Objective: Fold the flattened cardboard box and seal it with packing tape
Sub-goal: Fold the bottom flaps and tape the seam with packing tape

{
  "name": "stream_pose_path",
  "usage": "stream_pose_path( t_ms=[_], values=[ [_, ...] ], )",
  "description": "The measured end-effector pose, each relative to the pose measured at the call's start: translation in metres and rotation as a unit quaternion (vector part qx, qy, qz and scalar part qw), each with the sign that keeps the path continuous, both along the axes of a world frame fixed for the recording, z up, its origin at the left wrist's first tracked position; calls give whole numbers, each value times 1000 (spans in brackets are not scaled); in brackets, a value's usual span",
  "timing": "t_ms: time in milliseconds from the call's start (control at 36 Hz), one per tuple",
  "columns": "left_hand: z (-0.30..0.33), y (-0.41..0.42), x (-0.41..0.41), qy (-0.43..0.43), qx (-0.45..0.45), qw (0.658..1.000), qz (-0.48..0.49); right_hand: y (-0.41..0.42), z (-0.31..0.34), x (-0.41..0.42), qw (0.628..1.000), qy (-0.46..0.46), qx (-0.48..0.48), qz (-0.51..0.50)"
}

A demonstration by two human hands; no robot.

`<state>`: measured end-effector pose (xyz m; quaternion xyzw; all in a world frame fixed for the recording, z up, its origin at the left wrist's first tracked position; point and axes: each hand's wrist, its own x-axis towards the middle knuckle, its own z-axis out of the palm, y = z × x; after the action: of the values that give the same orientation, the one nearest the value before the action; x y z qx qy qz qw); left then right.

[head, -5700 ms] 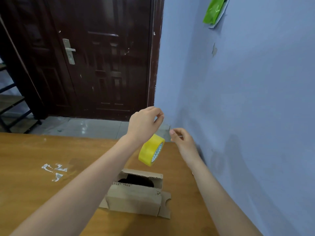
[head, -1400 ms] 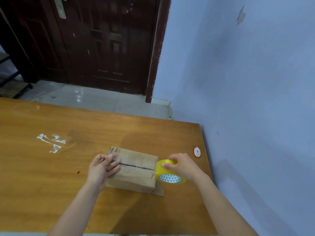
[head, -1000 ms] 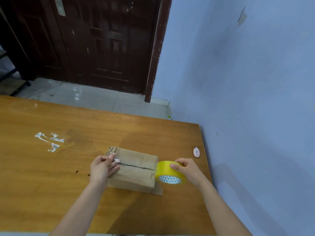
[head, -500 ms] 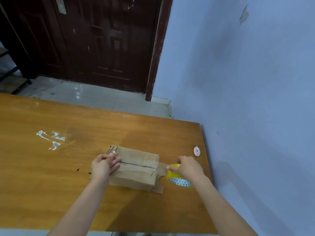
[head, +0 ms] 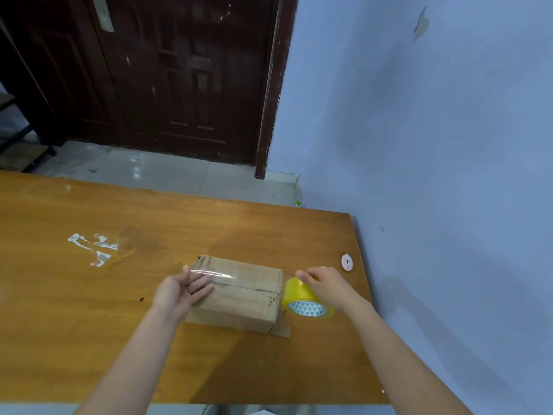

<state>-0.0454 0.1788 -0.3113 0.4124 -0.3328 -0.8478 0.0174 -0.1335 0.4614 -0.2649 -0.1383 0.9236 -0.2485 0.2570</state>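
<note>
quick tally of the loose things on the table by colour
brown: 1, the cardboard box
yellow: 1, the tape roll
pink and white: 1, a small oval object near the table's right edge
total: 3

Brown cardboard box (head: 239, 295); yellow tape roll (head: 305, 298), white-triangle-patterned core; orange-brown table (head: 89, 324); dark brown door (head: 179, 70); blue wall (head: 434, 130).
</note>
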Motion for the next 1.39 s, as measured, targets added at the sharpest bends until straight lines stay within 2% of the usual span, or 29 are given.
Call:
stream_pose_path(
  t_ms=[194, 361, 528, 694, 833, 1056, 1167, 1278, 1389],
  values=[
    [1, -10, 2, -2, 110, 994, 21, -9, -8, 6, 998, 28, 47, 19],
    [-5, -15, 3, 17, 132, 991, 12, -17, -3, 4, 995, 44, 75, 45],
    [-5, -16, 4, 23, 133, 991, 7, -10, -5, 2, 999, 32, 11, 13],
    [-3, -15, 5, 31, 117, 993, 7, 10, -7, -1, 992, -68, -97, -36],
    [2, -8, 6, 33, 70, 997, 15, 16, -10, 1, 989, -88, -110, -34],
    [10, -4, 5, 29, 4, 998, 61, 5, -17, 4, 999, -33, -24, -32],
    [13, -6, 8, 18, -113, 992, 55, 5, -14, 4, 999, -24, -23, -39],
    [10, -6, 13, 11, -253, 967, 14, 6, -9, 2, 999, -19, -13, -36],
    [8, -2, 17, 8, -323, 946, -14, 6, 5, 1, 998, -15, -35, -40]
  ],
)
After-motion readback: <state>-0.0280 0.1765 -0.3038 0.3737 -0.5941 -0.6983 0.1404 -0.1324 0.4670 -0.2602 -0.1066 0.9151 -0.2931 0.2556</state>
